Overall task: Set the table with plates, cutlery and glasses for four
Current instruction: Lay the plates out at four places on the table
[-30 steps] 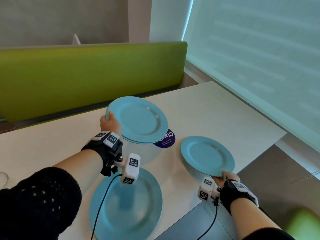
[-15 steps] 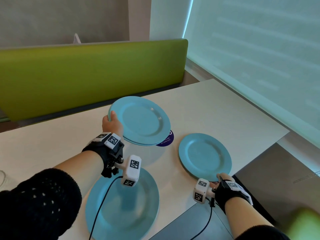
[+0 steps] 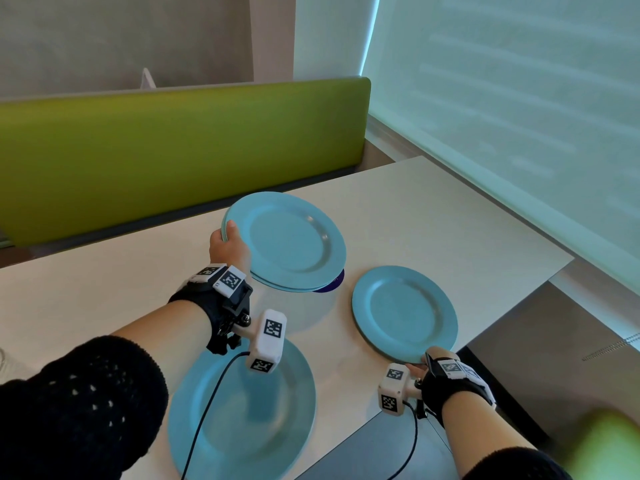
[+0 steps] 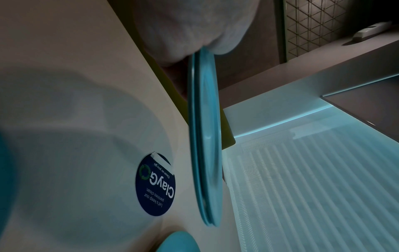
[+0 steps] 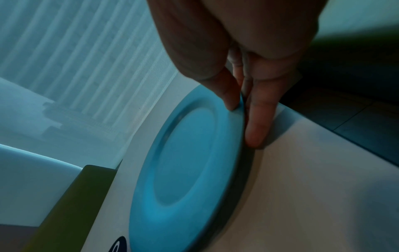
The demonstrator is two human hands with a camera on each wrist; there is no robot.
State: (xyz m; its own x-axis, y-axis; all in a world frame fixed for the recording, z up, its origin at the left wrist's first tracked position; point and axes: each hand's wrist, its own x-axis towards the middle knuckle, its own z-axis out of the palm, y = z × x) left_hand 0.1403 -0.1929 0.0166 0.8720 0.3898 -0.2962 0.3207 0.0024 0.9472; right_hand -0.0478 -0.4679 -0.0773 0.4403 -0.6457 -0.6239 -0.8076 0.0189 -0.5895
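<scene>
My left hand (image 3: 227, 245) grips a stack of two blue plates (image 3: 287, 241) by the left rim and holds it above the white table (image 3: 433, 216); the left wrist view shows the two plates (image 4: 205, 136) edge-on under my thumb. My right hand (image 3: 427, 363) pinches the near rim of a single blue plate (image 3: 403, 311) near the table's right front edge; in the right wrist view the thumb lies on top of that plate (image 5: 190, 170) and the fingers (image 5: 257, 122) reach under its rim. A third blue plate (image 3: 242, 410) lies flat on the table near me.
A dark round sticker (image 4: 155, 184) on the table lies partly under the held stack. A green padded bench back (image 3: 173, 143) runs behind the table. A window blind (image 3: 519, 98) fills the right side. The table's right corner and edge (image 3: 554, 271) drop to a grey floor.
The single plate in my right hand has come down toward the table near its right front edge. The stack in my left hand has stayed almost still.
</scene>
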